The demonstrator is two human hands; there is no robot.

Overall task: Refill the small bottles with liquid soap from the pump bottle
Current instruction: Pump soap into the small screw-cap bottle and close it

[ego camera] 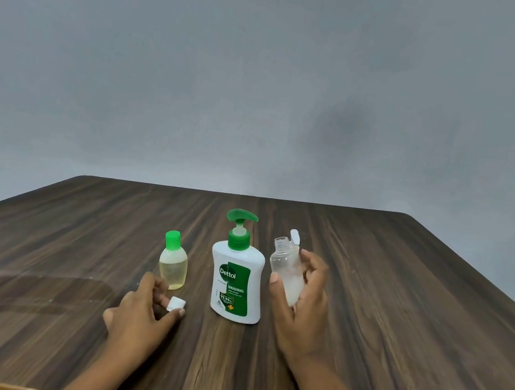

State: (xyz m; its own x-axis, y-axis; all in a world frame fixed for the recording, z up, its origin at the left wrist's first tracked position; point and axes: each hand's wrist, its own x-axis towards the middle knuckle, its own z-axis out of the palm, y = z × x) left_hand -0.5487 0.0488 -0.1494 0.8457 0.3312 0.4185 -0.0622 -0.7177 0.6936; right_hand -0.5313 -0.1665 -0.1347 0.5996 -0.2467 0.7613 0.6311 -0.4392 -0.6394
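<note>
A white pump bottle point(238, 276) with a green pump head stands upright in the middle of the wooden table point(398, 318). My right hand point(299, 306) grips a small clear bottle point(285, 263) just right of it, lifted and tilted, its neck uncapped and whitish liquid in its lower part. A white tab sticks up behind its neck. Left of the pump bottle stands a small bottle point(173, 265) of yellowish liquid with a green cap. My left hand point(142, 315) rests on the table in front of it and pinches a small white cap point(176, 304) between thumb and fingers.
A plain grey wall rises behind the table's far edge. The table's near edge runs along the bottom of the view under my forearms.
</note>
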